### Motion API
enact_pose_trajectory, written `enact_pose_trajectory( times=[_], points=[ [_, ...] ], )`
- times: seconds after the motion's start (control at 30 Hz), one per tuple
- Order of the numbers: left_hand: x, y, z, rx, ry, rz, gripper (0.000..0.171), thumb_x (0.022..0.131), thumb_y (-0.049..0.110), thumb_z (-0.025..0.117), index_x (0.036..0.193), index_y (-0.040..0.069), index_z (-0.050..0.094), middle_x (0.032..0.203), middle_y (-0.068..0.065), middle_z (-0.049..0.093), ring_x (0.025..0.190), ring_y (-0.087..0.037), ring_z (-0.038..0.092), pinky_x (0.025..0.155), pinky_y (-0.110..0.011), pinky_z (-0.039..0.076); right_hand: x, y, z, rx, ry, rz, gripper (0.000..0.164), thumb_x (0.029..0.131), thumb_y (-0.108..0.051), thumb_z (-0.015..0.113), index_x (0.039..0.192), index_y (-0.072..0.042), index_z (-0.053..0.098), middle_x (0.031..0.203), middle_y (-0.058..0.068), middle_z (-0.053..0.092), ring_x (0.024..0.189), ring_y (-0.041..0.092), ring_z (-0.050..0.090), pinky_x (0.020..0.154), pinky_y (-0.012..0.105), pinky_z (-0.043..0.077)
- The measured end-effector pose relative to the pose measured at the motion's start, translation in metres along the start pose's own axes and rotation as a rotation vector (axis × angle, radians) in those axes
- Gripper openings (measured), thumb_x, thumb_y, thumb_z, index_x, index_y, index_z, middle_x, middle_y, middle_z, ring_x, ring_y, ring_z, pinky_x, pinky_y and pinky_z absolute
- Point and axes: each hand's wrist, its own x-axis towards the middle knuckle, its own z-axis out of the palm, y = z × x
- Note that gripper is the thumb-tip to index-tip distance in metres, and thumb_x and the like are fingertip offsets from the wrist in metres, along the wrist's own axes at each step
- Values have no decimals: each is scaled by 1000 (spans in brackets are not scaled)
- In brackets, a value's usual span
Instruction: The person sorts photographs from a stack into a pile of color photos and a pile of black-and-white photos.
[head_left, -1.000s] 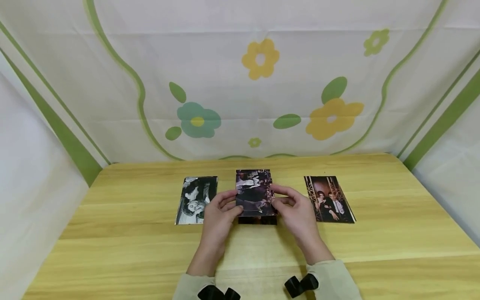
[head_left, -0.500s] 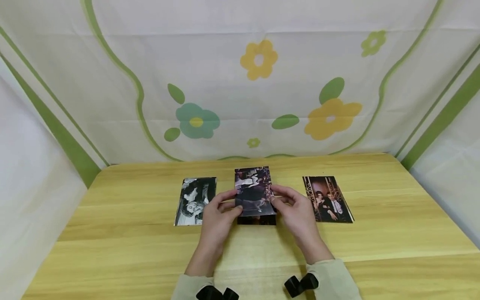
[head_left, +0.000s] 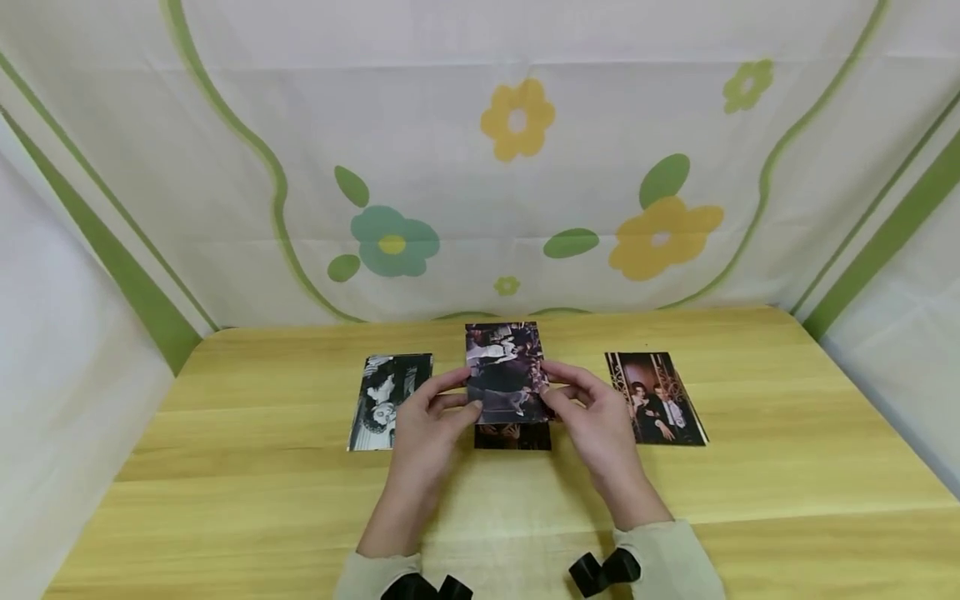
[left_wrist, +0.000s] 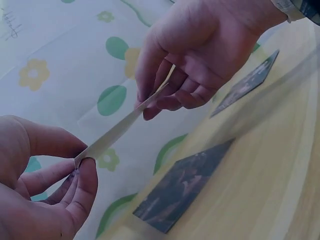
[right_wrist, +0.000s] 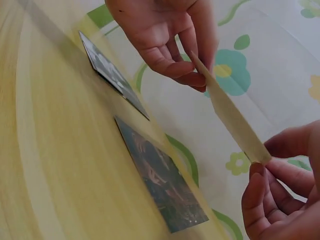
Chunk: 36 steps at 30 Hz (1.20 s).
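Observation:
Both hands hold a dark colour photo (head_left: 504, 375) by its side edges, showing a white-clad figure lying sideways. My left hand (head_left: 429, 429) pinches the left edge between thumb and fingers, and my right hand (head_left: 600, 425) pinches the right edge. In both wrist views the photo's pale back (left_wrist: 114, 136) faces down, raised above the table. Beneath it lies another dark photo (head_left: 513, 437), partly hidden from the head view but fully visible as a dark print (right_wrist: 161, 180) in the right wrist view.
On the left lies a black-and-white photo (head_left: 377, 408), partly covered by my left hand. A colour photo of two seated people (head_left: 656, 400) lies on the right. The wooden table (head_left: 262, 500) ends against a white flowered cloth (head_left: 450, 167), with white cloth sides.
The held photo has risen and moved slightly away, with both hands moving along. More of the photo beneath it now shows, and my left hand covers more of the black-and-white photo.

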Motion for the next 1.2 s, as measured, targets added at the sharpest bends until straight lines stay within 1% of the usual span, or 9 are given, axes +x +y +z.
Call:
enact_pose_trajectory(
  times=[0.13, 0.33, 0.5, 0.57, 0.73, 0.87, 0.97, 1.03, 1.2],
  points=[
    [-2, 6, 0, -23, -13, 10, 46, 93, -4, 75, 137, 9, 71, 139, -13, 68, 106, -17, 67, 86, -23, 59, 1, -2, 1, 50, 6, -24, 40, 93, -4, 78, 131, -14, 77, 104, 4, 75, 93, 13, 68, 74, 24, 58],
    [-2, 6, 2, -3, -23, 1, 47, 93, -4, 75, 138, 9, 71, 141, -14, 66, 104, -17, 68, 86, -25, 60, 1, -1, 0, 67, 13, -19, 42, 92, 0, 77, 132, -12, 76, 114, 1, 75, 94, 12, 67, 71, 21, 56],
    [-2, 4, 4, -3, -33, 13, 50, 91, -7, 75, 139, 7, 70, 140, -17, 63, 100, -17, 71, 85, -25, 61, 2, 1, -1, 54, 15, -27, 42, 91, 0, 78, 132, -13, 76, 121, 6, 75, 93, 12, 67, 66, 21, 53],
    [-2, 4, 5, 6, -29, 20, 50, 92, -7, 75, 139, 8, 70, 138, -18, 64, 98, -17, 71, 85, -27, 61, 2, 1, -1, 60, 14, -33, 43, 91, 0, 77, 132, -12, 75, 123, 7, 74, 93, 12, 67, 67, 21, 54],
    [-4, 6, 3, 32, -20, 11, 49, 94, -3, 75, 140, 11, 71, 134, -16, 67, 98, -16, 72, 88, -33, 61, 1, -1, 1, 70, 12, -28, 43, 91, 0, 78, 132, -12, 75, 124, 7, 74, 94, 12, 67, 71, 21, 57],
    [-5, 6, 4, 18, -34, 5, 48, 93, -2, 76, 139, 9, 71, 131, -18, 68, 100, -17, 73, 88, -30, 61, 0, -2, 0, 57, 25, -23, 43, 91, -1, 79, 132, -14, 76, 117, 5, 76, 93, 12, 68, 61, 20, 50],
    [-5, 4, 10, 3, -34, 12, 47, 91, -4, 77, 136, 7, 72, 129, -18, 67, 99, -18, 73, 86, -28, 61, -1, -3, -2, 33, 37, -22, 42, 91, -2, 79, 131, -15, 76, 109, 5, 77, 88, 12, 68, 53, 20, 43],
    [-4, 1, 17, -2, -40, 20, 47, 89, -5, 77, 135, 6, 72, 129, -18, 66, 99, -18, 72, 85, -30, 63, 0, -3, -7, 18, 51, -26, 41, 93, -3, 78, 131, -15, 75, 108, 4, 76, 89, 11, 67, 53, 20, 42],
    [5, -9, 49, 59, -104, 46, 46, 86, -3, 81, 130, 9, 75, 129, -14, 65, 101, -18, 70, 83, -33, 64, 2, 2, -37, -46, 126, 5, 38, 96, -10, 78, 134, -16, 74, 108, -4, 76, 90, 8, 64, 56, 22, 45]
  ],
)
